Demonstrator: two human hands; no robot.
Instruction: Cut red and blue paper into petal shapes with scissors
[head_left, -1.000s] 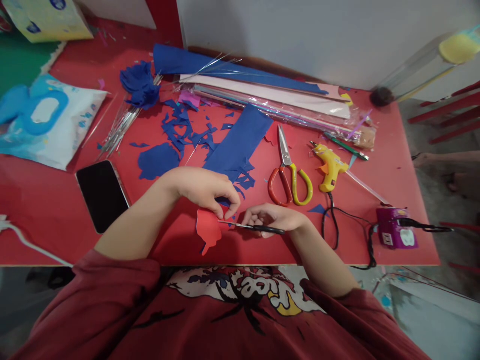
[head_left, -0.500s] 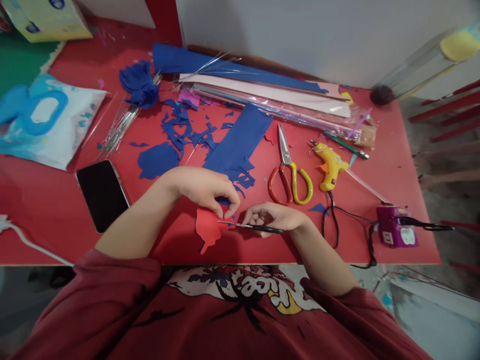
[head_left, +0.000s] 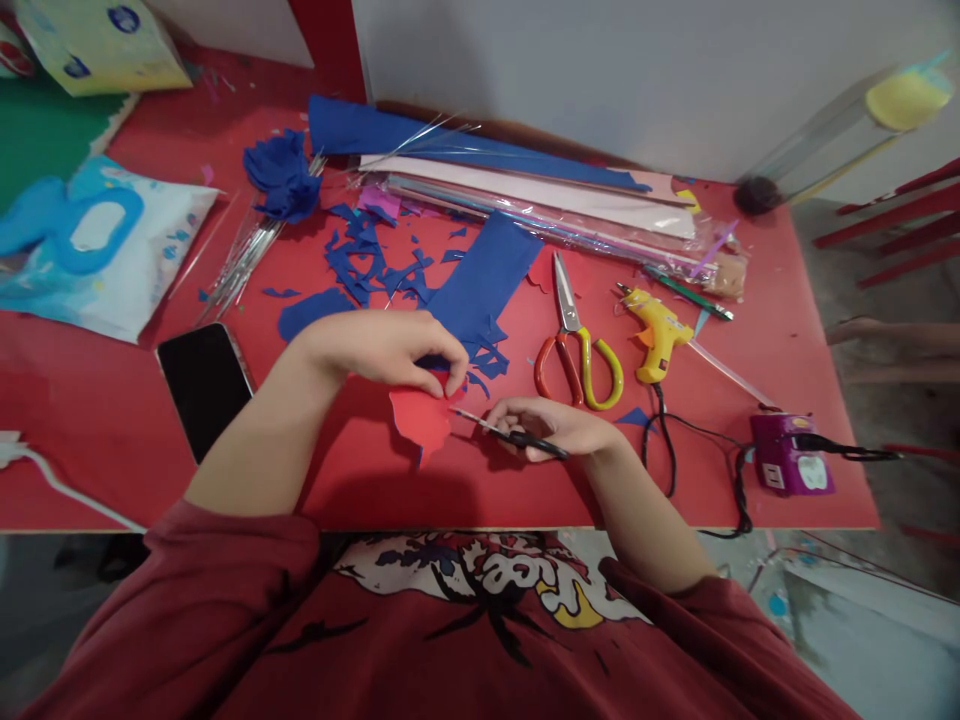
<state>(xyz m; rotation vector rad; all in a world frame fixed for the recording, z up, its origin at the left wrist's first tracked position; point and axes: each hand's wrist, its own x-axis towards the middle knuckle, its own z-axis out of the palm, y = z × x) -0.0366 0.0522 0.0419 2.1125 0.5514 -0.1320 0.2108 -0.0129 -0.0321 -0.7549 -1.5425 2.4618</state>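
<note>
Between the thumb and fingers of my left hand (head_left: 420, 352) is a red foam sheet piece (head_left: 421, 418) with a wavy edge; a bit of blue shows at its lower tip. My right hand (head_left: 544, 425) is closed around the black handles of small scissors (head_left: 517, 437). Their blades point left, with the tips at the right edge of the red piece. Beyond my hands lie a blue strip (head_left: 484, 275) and blue scraps (head_left: 364, 255). My left forearm partly covers a rounded blue piece (head_left: 311, 310).
Large scissors (head_left: 571, 330) and a yellow glue gun (head_left: 658, 330) lie to the right, its cord near a purple box (head_left: 793, 455). At left are a phone (head_left: 204, 385), a wipes pack (head_left: 112, 245) and a blue foam flower (head_left: 281, 175) by wire stems (head_left: 244, 262). Rolled sheets (head_left: 525, 190) line the back.
My left hand has moved slightly up and left, turning the red piece. The small scissors have tilted, with their tips now higher and at the piece's edge instead of across it.
</note>
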